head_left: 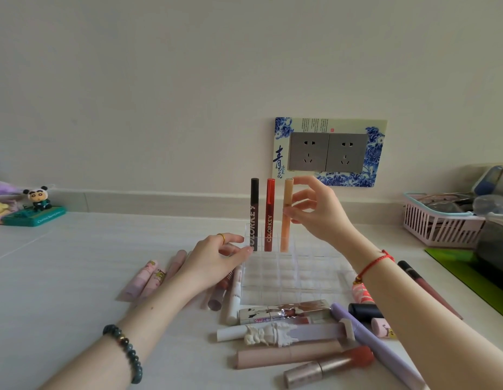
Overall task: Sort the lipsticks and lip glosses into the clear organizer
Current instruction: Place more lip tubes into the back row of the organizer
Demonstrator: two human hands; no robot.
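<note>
Honestly, we've got the right hand (315, 209) pinching the peach tube (286, 215) upright in the back row of the clear organizer (295, 277), left hand (216, 257) loose, steadying its corner. Letting go crooked could tip it into the red tube (270, 215) next door.

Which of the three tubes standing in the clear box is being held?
The peach tube, rightmost of the three. The right hand grips it; the dark brown tube and red tube beside it stand untouched.
</note>
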